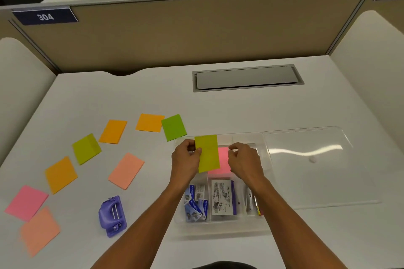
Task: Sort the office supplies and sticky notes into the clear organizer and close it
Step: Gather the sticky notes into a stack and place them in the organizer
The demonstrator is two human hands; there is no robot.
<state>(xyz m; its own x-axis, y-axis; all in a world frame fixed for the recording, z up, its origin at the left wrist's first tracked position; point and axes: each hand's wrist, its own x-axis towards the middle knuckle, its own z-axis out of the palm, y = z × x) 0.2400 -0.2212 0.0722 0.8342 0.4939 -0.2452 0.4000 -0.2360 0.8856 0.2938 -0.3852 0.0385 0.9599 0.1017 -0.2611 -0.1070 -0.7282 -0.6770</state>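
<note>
- White cubicle desk (218,107), sticky notes scattered left.
- Left hand (185,157) pinches a yellow-green sticky note (207,153) above the clear organizer (267,172), its lid (314,159) lying open.
- Right hand (243,160), fingers curled, holds nothing visible.

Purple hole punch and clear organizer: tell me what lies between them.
In the head view, only the person's left forearm crosses above the bare desk between the purple hole punch and the clear organizer.

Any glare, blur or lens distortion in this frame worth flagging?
Head view: wide-angle bend bows the partition and desk edges; a ceiling-light streak glares across the open clear lid; the peach note at lower left is smeared; lighting is otherwise even and soft.
</note>
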